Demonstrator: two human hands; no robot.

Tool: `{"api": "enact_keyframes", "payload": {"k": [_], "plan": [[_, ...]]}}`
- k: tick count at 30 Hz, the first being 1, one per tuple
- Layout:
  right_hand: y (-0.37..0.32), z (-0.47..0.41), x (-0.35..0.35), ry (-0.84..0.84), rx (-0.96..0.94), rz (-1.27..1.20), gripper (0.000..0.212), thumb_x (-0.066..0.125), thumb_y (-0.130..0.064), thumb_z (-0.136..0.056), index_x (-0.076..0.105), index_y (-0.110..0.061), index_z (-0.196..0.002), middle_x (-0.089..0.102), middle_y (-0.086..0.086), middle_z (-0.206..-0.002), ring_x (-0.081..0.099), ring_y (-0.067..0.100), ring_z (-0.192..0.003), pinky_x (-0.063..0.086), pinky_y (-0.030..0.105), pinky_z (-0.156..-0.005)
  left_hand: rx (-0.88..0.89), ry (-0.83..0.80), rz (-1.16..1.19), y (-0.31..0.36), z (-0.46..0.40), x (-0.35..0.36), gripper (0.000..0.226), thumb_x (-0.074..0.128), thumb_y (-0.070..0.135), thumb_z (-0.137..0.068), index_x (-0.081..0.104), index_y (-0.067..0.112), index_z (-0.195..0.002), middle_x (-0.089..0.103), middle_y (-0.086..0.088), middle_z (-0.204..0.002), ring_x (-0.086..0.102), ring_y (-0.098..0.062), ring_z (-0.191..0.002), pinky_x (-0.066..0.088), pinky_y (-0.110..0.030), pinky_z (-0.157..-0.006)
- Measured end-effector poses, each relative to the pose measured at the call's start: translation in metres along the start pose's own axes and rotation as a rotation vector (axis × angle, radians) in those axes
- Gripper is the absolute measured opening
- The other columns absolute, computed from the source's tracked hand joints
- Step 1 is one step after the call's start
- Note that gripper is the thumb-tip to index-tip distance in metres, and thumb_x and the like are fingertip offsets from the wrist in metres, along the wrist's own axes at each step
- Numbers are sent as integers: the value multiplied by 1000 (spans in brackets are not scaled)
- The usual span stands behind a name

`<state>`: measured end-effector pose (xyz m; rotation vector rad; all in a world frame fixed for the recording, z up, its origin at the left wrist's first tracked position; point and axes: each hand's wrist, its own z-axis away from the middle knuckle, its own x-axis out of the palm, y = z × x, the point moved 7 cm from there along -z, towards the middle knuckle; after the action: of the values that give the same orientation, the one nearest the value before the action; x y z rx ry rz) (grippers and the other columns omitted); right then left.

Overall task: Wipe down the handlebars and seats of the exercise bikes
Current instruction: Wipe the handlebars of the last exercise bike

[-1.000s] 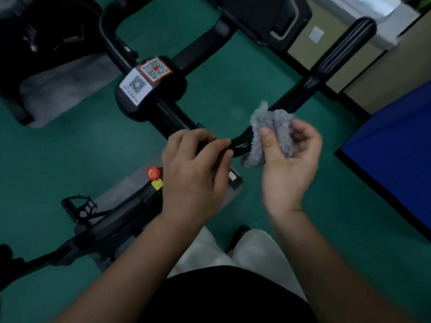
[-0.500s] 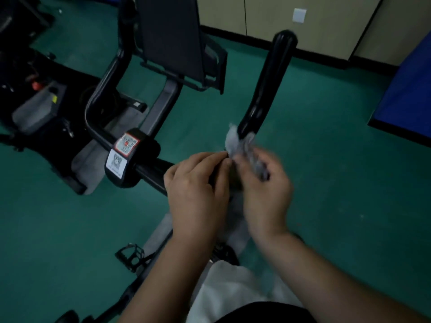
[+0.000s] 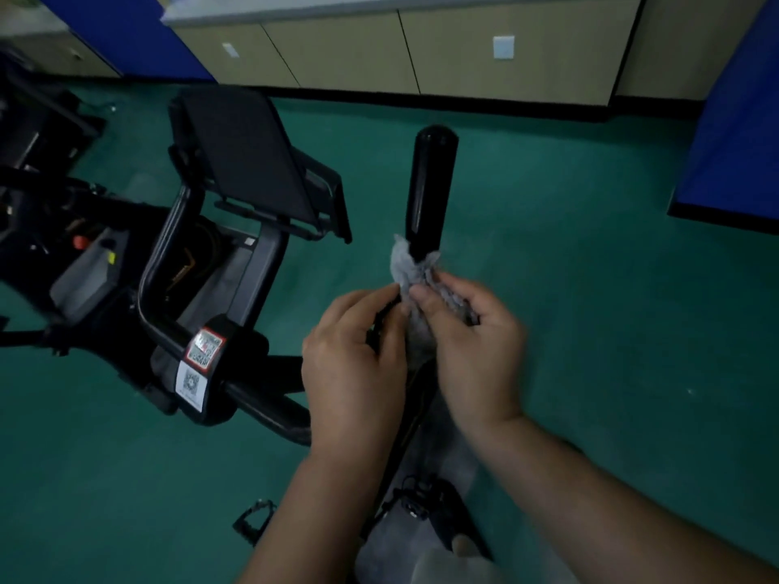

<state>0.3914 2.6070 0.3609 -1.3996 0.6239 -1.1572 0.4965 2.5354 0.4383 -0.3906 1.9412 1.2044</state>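
Handlebar (image 3: 430,191) of the nearest exercise bike rises as a black grip just beyond both hands, its rounded end pointing away toward the cabinets. Nearest the viewer, the left hand (image 3: 354,364) curls around the bar below the grip, steadying it. Just right of it, the right hand (image 3: 476,343) pinches a grey cloth (image 3: 411,271) bunched around the base of the grip, thumb pressing the fabric onto the bar. Compared with a second ago, the cloth has gone from being held beside the bar's bend to wrapping the bar, and the view has swung so the grip now points straight ahead; wiping of this grip appears to be starting, its upper length not yet covered. Left of the handlebar sits the stickered clamp (image 3: 202,364); beyond that, a dark console panel (image 3: 248,162).
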Motion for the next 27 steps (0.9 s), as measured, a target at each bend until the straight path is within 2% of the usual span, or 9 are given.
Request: {"api": "enact_keyframes", "payload": {"k": [3, 6, 8, 12, 16, 19, 23, 25, 27], "plan": [[-35, -41, 9, 80, -140, 18, 21, 79, -16, -78, 70, -26, -95, 72, -7, -92, 68, 3, -89, 52, 20, -79, -56, 9, 47, -4, 0, 1, 17, 72, 25, -91, 77, 24, -107, 60, 32, -96, 57, 16, -96, 44, -3, -84], [-68, -76, 17, 121, -255, -25, 22, 78, -14, -79, 71, -13, -100, 72, -4, -94, 69, 6, -90, 55, 24, -82, -40, 27, 41, -1, 0, 1, 16, 73, 22, -90, 77, 23, -106, 57, 35, -95, 55, 21, -95, 40, 0, -84], [-69, -74, 17, 87, -271, -39, 24, 77, -12, -80, 70, -11, -103, 70, -5, -97, 68, 6, -94, 53, 19, -83, -22, 40, 35, 0, 1, 2, 16, 74, 19, -90, 78, 21, -105, 58, 35, -95, 55, 21, -95, 38, 2, -83], [-42, -35, 8, 6, -304, 199, 22, 77, -10, -80, 72, -4, -100, 66, 2, -106, 63, 9, -103, 48, 13, -87, -13, 51, 58, -1, 2, 3, 16, 74, 20, -89, 78, 23, -105, 60, 42, -93, 61, 14, -95, 49, -8, -82], [-74, -63, 18, 85, -441, 188, 23, 78, -7, -78, 73, -3, -100, 64, 6, -103, 63, 14, -102, 48, 12, -89, -7, 45, 56, 0, 1, 3, 16, 73, 21, -89, 78, 23, -105, 60, 36, -97, 65, 6, -94, 58, -26, -80], [-93, -80, 22, 123, -520, 162, 22, 78, -10, -79, 74, -5, -100, 65, 8, -99, 64, 14, -97, 50, 18, -86, -18, 61, 69, 1, 2, 3, 16, 73, 20, -89, 78, 22, -105, 61, 35, -99, 65, 5, -94, 60, -30, -80], [-42, -36, 9, 59, -341, 196, 15, 78, -9, -79, 72, -4, -93, 63, 9, -100, 61, 10, -95, 45, 11, -82, -44, 75, 87, 1, 4, 3, 18, 74, 18, -88, 77, 26, -104, 63, 40, -99, 66, 5, -94, 59, -27, -82], [-23, -23, 5, 9, -254, 178, 15, 79, -7, -77, 72, -4, -90, 64, 8, -100, 63, 10, -98, 47, 13, -85, -68, 71, 114, 0, 4, 3, 18, 75, 18, -87, 77, 26, -103, 65, 34, -104, 67, 3, -94, 58, -27, -83], [-26, -36, 5, 5, -254, 148, 14, 80, -8, -76, 72, -5, -88, 65, 6, -96, 63, 6, -94, 46, 11, -83, -107, 66, 127, -4, 4, 3, 17, 75, 19, -87, 78, 24, -103, 69, 26, -99, 66, 4, -96, 57, -24, -86]]}}
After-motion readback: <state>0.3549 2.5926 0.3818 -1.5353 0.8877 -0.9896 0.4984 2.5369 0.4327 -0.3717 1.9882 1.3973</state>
